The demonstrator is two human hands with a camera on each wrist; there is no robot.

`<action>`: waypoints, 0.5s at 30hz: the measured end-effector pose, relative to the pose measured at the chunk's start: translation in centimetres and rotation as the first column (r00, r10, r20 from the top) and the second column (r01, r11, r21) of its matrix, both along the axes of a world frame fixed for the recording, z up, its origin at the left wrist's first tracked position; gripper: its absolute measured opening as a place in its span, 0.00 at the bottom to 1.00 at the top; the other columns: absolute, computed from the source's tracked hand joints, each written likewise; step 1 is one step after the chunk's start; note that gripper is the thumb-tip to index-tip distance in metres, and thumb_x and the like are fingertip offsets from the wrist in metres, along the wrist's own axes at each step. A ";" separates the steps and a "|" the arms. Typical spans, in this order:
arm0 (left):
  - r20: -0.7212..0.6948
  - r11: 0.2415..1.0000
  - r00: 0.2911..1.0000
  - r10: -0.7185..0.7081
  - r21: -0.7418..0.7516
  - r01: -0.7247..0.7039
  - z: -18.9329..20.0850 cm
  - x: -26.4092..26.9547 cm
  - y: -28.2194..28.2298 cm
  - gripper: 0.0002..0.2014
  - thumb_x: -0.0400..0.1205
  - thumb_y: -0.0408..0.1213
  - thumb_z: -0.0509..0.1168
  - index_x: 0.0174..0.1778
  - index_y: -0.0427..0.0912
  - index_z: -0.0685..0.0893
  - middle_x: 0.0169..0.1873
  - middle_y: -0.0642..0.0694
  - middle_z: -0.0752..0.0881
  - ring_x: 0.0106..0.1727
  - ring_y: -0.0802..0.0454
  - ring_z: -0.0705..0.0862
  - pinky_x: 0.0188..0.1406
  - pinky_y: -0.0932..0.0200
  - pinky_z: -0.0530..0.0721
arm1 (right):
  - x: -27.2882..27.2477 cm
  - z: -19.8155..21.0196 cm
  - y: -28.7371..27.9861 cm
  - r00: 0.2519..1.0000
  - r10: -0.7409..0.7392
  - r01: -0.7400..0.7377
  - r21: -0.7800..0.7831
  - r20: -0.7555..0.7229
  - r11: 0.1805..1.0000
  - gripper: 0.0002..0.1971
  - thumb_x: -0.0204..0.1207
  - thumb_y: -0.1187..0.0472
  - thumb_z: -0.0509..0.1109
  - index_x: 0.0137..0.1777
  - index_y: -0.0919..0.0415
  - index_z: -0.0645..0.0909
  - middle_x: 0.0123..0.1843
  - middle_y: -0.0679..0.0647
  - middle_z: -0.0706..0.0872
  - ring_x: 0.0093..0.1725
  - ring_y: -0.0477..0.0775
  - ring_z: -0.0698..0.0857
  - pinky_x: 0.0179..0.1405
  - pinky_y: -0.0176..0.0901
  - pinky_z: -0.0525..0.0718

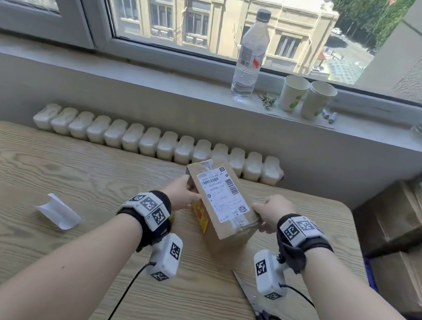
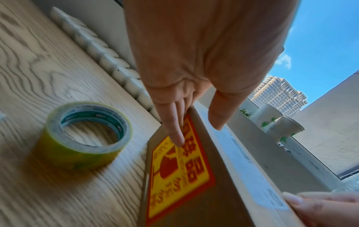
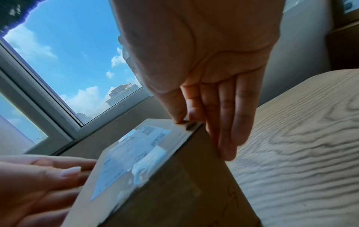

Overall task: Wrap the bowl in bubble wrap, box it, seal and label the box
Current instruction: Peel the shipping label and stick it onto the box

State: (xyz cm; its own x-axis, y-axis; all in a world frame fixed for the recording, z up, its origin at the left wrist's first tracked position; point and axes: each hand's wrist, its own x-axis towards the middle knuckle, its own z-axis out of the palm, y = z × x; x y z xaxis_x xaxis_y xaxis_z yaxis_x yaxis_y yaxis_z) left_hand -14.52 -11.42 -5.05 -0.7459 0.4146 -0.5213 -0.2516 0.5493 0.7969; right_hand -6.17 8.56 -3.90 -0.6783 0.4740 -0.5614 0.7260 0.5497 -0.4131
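Both hands are holding the closed cardboard box (image 1: 221,202) near the tabletop's (image 1: 41,163) far edge: the left hand (image 1: 182,192) is laying straight fingers on its stickered side, thumb over the top. The right hand (image 1: 273,209) is pinching the near corner, thumb on top and fingers down the side, while a white shipping label (image 1: 220,192) is lying on the lid.

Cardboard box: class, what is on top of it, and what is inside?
On the cardboard box lies a white shipping label over clear tape; both thumbs rest on its top edges. The box is closed, so its contents cannot be seen.
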 end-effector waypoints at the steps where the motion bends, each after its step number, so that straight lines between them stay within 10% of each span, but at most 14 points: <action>1: 0.002 1.000 1.000 -0.020 -0.001 0.020 -0.1 -0.1 0.3 0.21 0.80 0.29 0.66 0.69 0.42 0.74 0.61 0.47 0.83 0.62 0.49 0.82 0.61 0.48 0.83 | -0.3 0.0 -0.1 1.000 -0.007 0.007 -0.054 -0.008 0.998 0.12 0.78 0.59 0.62 0.38 0.65 0.80 0.35 0.62 0.90 0.36 0.62 0.91 0.42 0.51 0.91; 9: -0.029 0.998 0.998 -0.053 0.027 0.054 -0.9 -2.6 1.1 0.30 0.78 0.22 0.66 0.75 0.44 0.68 0.66 0.45 0.80 0.67 0.46 0.79 0.65 0.44 0.82 | -2.0 0.5 -1.6 0.999 0.054 -0.048 -0.332 0.008 0.942 0.11 0.83 0.65 0.57 0.47 0.58 0.81 0.34 0.63 0.87 0.28 0.57 0.88 0.35 0.47 0.89; 15: -0.064 0.995 0.993 -0.099 0.008 0.099 -1.2 -3.9 0.3 0.30 0.80 0.24 0.65 0.77 0.45 0.68 0.71 0.45 0.77 0.70 0.47 0.78 0.68 0.43 0.79 | -2.9 0.5 -2.4 0.998 0.039 -0.013 -0.384 0.058 0.923 0.15 0.85 0.65 0.57 0.63 0.75 0.76 0.35 0.68 0.87 0.24 0.56 0.87 0.27 0.42 0.87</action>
State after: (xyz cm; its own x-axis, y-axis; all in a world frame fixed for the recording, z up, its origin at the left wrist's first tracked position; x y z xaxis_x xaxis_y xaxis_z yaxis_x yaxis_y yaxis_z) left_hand -18.40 -11.15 -6.27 -0.7325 0.4936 -0.4689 -0.1450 0.5598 0.8158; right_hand -9.09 6.16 -3.42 -0.6443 0.1965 -0.7391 0.7454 0.3774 -0.5495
